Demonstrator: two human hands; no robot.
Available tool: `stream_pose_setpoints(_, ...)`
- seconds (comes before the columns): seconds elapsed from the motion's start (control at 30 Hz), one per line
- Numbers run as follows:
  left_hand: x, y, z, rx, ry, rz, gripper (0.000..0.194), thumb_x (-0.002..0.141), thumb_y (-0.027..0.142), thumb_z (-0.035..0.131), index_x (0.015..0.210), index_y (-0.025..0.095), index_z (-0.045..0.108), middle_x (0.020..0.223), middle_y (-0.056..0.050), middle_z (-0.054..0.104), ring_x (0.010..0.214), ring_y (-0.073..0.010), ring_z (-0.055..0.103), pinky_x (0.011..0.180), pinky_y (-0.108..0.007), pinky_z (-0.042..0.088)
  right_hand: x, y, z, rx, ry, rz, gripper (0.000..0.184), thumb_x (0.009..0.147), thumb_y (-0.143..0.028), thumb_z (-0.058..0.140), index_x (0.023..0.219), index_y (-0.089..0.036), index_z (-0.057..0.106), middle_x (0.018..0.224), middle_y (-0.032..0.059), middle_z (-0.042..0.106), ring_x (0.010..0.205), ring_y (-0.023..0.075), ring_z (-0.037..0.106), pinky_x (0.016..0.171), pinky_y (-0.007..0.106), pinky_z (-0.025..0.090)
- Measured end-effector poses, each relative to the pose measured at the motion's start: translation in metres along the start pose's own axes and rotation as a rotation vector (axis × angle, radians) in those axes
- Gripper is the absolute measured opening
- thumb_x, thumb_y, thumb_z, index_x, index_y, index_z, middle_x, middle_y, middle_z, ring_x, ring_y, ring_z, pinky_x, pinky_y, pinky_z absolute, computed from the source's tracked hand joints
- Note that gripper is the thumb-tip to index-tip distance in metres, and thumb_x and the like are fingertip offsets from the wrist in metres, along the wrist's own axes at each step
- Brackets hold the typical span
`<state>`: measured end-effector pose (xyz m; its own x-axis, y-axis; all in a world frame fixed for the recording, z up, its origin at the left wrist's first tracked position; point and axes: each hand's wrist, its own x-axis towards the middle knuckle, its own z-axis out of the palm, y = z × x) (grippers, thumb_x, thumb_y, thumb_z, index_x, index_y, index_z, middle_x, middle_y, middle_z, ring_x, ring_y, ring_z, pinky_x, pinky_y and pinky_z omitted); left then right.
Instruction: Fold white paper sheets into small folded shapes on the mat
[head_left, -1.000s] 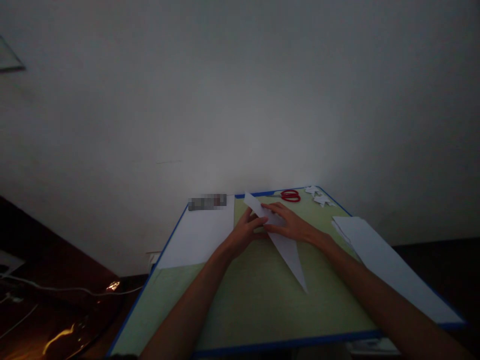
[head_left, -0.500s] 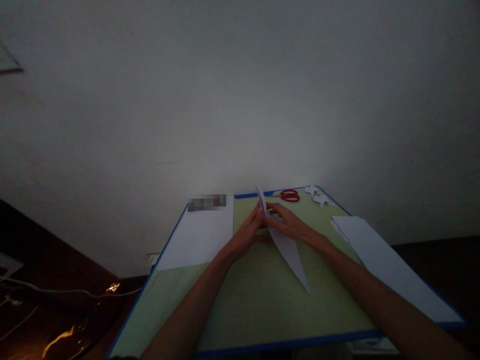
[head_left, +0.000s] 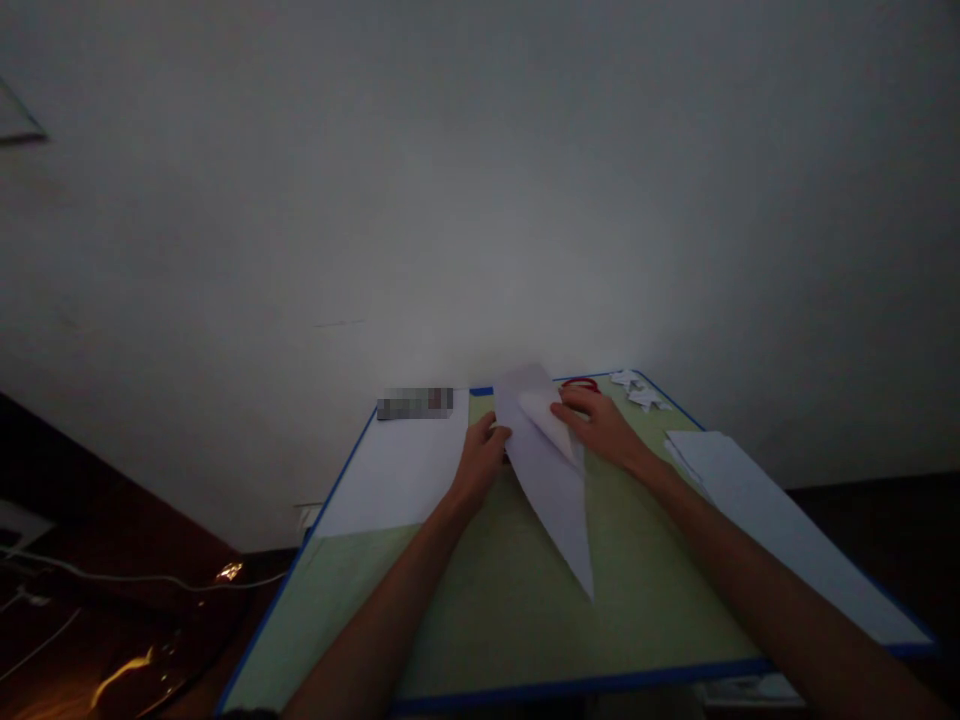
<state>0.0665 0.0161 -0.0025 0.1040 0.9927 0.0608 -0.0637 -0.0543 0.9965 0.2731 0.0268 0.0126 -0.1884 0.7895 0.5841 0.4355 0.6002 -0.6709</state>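
A folded sheet of white paper (head_left: pixel 544 485) is held up over the middle of the table, its pointed lower end toward me. My left hand (head_left: pixel 484 455) pinches its left edge between thumb and fingers. On the opposite side, my right hand (head_left: pixel 596 420) grips a flap that curls away from the rest of the sheet. The far end of the paper stands opened out toward the wall. Behind my right hand lie red-handled scissors (head_left: pixel 580 384), partly hidden by the hand and the paper.
The table (head_left: pixel 450 640) has a pale green top with blue edging and stands against a grey wall. White paper (head_left: pixel 397 475) lies at left, beneath a blurred-out item (head_left: pixel 415 404). A paper stack (head_left: pixel 780 540) rests at right; small folded paper pieces (head_left: pixel 643 398) sit at the back corner.
The narrow folded paper has been spread wider, with one flap pulled to the right. My hands, close together before, have moved apart, the right one toward the scissors.
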Motion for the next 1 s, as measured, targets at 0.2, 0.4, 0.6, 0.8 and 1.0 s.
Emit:
stream_pose_setpoints(0.2,-0.003,0.004,-0.001,0.05,-0.071,0.027,0.027,0.078,0.03,0.067,0.098,0.014,0.073,0.083,-0.007,0.074,0.071,-0.0204,0.067,0.063,-0.028,0.05,0.001,0.0,-0.043,0.135,0.05,0.367,0.033,0.081,-0.054,0.069,0.082,-0.021,0.076,0.079,0.0024,0.072,0.07,0.0204,0.063,0.064,0.032,0.047)
stream_pose_setpoints(0.4,-0.007,0.008,0.001,0.065,-0.18,0.028,0.027,0.078,0.034,0.07,0.095,0.013,0.074,0.087,-0.008,0.074,0.072,-0.0193,0.066,0.063,-0.026,0.047,0.0,0.005,-0.052,0.381,0.095,0.504,0.028,0.078,-0.049,0.073,0.084,-0.021,0.075,0.092,0.0045,0.074,0.081,0.0197,0.066,0.075,0.033,0.052)
stream_pose_setpoints(0.6,-0.007,0.009,-0.002,0.067,-0.161,0.027,0.025,0.077,0.033,0.07,0.092,0.013,0.074,0.079,-0.006,0.072,0.07,-0.0196,0.064,0.064,-0.027,0.046,0.002,0.007,-0.046,0.367,0.058,0.502,0.029,0.083,-0.049,0.068,0.087,-0.021,0.075,0.095,0.0069,0.075,0.088,0.022,0.068,0.081,0.037,0.054)
stream_pose_setpoints(0.8,-0.01,0.011,-0.001,0.068,-0.159,0.026,0.027,0.079,0.035,0.07,0.095,0.013,0.074,0.085,-0.007,0.073,0.071,-0.0185,0.064,0.066,-0.027,0.046,0.001,0.002,-0.046,0.384,0.067,0.474,0.031,0.082,-0.051,0.069,0.086,-0.021,0.074,0.095,0.0065,0.075,0.085,0.0214,0.068,0.079,0.036,0.055)
stream_pose_setpoints(1.0,-0.008,0.01,0.0,0.079,-0.148,0.036,0.027,0.079,0.037,0.071,0.092,0.013,0.073,0.083,-0.007,0.071,0.072,-0.0191,0.064,0.066,-0.028,0.046,0.0,0.005,-0.038,0.441,-0.02,0.458,0.033,0.088,-0.053,0.064,0.097,-0.023,0.076,0.102,0.0056,0.075,0.091,0.0212,0.069,0.083,0.036,0.054)
